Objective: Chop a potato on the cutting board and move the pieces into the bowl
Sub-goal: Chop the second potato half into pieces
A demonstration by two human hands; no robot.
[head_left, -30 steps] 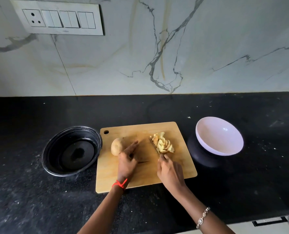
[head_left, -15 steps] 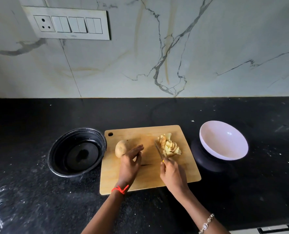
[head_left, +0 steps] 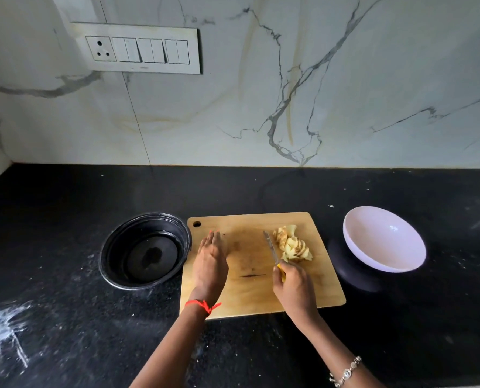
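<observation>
**Potato pieces heaped on the board, knife beside them**

Your cut potato pieces (head_left: 292,244) sit in a heap at the board's 2 o'clock corner. Your right hand (head_left: 293,289) has its grip closed around the knife (head_left: 271,249), blade lying just left of the heap. Your left hand (head_left: 210,264) lies fingers together, palm down, at the cutting board's (head_left: 250,292) 9 o'clock side; what it covers is hidden. The white bowl (head_left: 384,239) waits at 3 o'clock on the dark surface (head_left: 65,317), the black bowl (head_left: 145,250) at 9 o'clock.
</observation>
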